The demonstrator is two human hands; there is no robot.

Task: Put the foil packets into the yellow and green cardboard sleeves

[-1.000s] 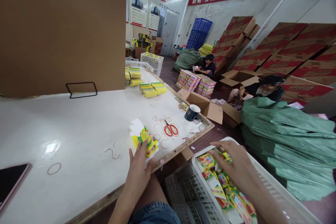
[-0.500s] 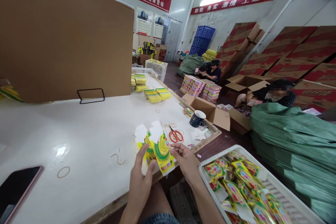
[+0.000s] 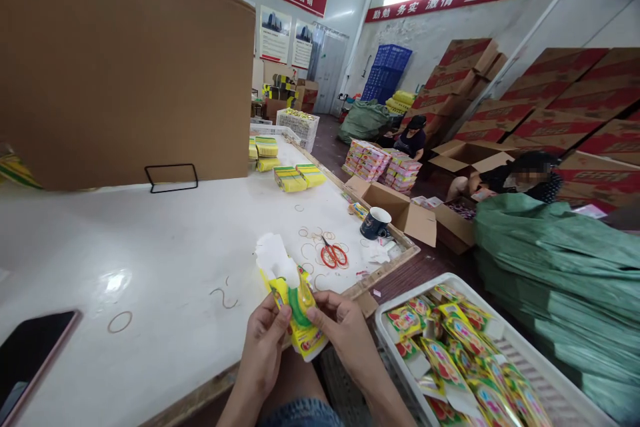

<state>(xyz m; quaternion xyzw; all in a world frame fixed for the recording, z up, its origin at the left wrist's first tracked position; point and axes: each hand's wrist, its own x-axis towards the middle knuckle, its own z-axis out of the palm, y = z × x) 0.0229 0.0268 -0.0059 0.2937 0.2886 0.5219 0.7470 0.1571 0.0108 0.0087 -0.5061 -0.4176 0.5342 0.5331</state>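
Both hands grip a yellow-and-green printed card carton [image 3: 299, 303] above the table's front edge. Its white flaps [image 3: 274, 255] point away from me, and its printed panel is bent into a curve. My left hand [image 3: 264, 341] pinches the left edge, thumb on the front face. On the opposite edge, my right hand [image 3: 345, 325] is closed with its thumb pressed on the print. My fingers hide part of the carton. Just beyond it on the white table [image 3: 185, 247] lie red-handled scissors [image 3: 333, 255] among several loose rubber bands [image 3: 310, 233].
A white basket [image 3: 383, 320] of printed packets stands at my right. A dark mug [image 3: 375, 223] is near the table's right edge, yellow bundles [image 3: 291, 178] farther back. A phone [image 3: 37, 357] lies left. Two people sit beyond green sacks [image 3: 540, 280] and boxes.
My left hand has closed on the carton, and the right has shifted its grip. The printed panel, flatter and facing me before, is now squeezed into a bend. The separate white flaps now overlap.
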